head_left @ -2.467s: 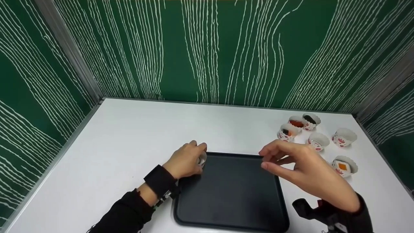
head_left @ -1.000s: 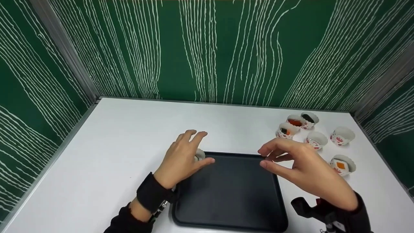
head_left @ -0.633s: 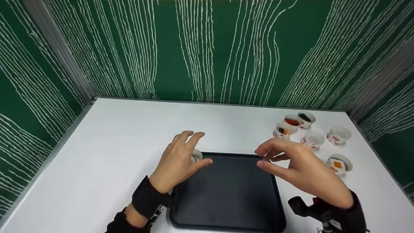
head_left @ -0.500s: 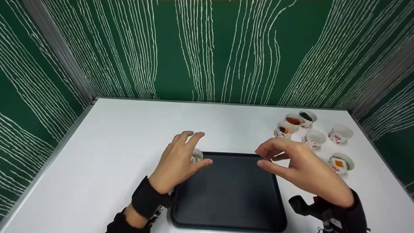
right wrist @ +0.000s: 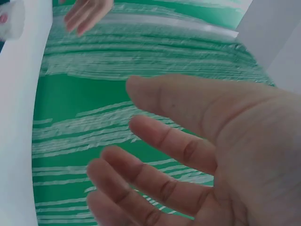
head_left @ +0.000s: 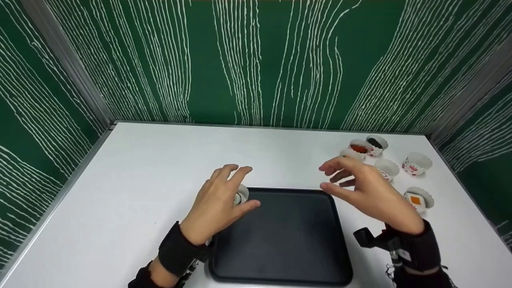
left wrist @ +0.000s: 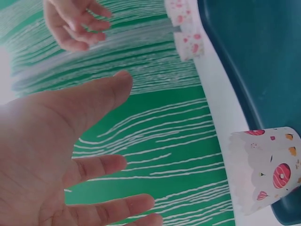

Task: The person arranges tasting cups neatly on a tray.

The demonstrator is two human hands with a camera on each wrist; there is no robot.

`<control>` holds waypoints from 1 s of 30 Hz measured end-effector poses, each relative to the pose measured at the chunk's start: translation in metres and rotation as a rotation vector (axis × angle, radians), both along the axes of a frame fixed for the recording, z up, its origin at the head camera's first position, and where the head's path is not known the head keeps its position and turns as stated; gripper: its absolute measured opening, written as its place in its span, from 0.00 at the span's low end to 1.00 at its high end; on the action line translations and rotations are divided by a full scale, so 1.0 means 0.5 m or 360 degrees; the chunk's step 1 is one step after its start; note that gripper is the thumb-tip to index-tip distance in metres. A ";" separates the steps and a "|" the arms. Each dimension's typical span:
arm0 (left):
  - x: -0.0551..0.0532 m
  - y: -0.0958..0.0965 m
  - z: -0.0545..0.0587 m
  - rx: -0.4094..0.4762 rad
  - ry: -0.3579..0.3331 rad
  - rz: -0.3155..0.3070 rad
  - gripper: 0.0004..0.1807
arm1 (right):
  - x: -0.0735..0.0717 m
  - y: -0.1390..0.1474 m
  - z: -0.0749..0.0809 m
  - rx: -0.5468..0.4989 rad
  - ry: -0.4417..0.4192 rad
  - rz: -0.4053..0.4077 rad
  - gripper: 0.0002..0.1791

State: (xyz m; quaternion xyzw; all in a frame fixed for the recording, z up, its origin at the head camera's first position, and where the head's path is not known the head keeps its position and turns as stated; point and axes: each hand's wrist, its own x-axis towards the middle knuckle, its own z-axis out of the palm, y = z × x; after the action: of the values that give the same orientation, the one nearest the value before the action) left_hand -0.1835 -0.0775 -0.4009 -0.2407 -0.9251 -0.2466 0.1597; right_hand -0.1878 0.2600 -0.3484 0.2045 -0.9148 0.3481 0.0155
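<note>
My left hand hovers near the far left corner of the dark tray, fingers spread and holding nothing. Partly hidden behind it, a printed paper cup sits at that corner with something pale inside. The left wrist view shows this paper cup with its donut print, standing apart from the fingers. Above the tray's far right corner hangs my right hand, its fingers loosely bent and nothing between them. Thumb and fingers of the right hand are parted in its wrist view.
Several similar paper cups stand on the white table at the right: one with an orange-topped white piece, one with a red filling, one with a dark filling. A green wall with white lines rises behind.
The left hand held the paper cup at the tray's corner, then let go and spread its fingers. The right hand has lifted slightly. The whole head view has drifted a little.
</note>
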 end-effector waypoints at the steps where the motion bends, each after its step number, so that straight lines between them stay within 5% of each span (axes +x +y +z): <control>1: 0.000 0.000 0.001 -0.0003 0.0006 0.0005 0.41 | -0.007 0.005 -0.001 0.0001 -0.0010 -0.0022 0.17; 17: 0.004 0.002 0.012 -0.0041 0.0042 0.0068 0.41 | -0.140 0.087 -0.010 0.0183 -0.0135 -0.0214 0.31; 30: 0.009 0.001 0.015 -0.0025 0.0061 0.0078 0.40 | -0.223 0.133 -0.053 0.0571 -0.0333 -0.0260 0.41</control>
State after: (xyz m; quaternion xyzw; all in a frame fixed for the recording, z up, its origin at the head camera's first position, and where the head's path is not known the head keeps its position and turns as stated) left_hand -0.1788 -0.0770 -0.3935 -0.2239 -0.9294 -0.2306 0.1815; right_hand -0.2992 0.3266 -0.3751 0.0921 -0.9722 0.1967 -0.0879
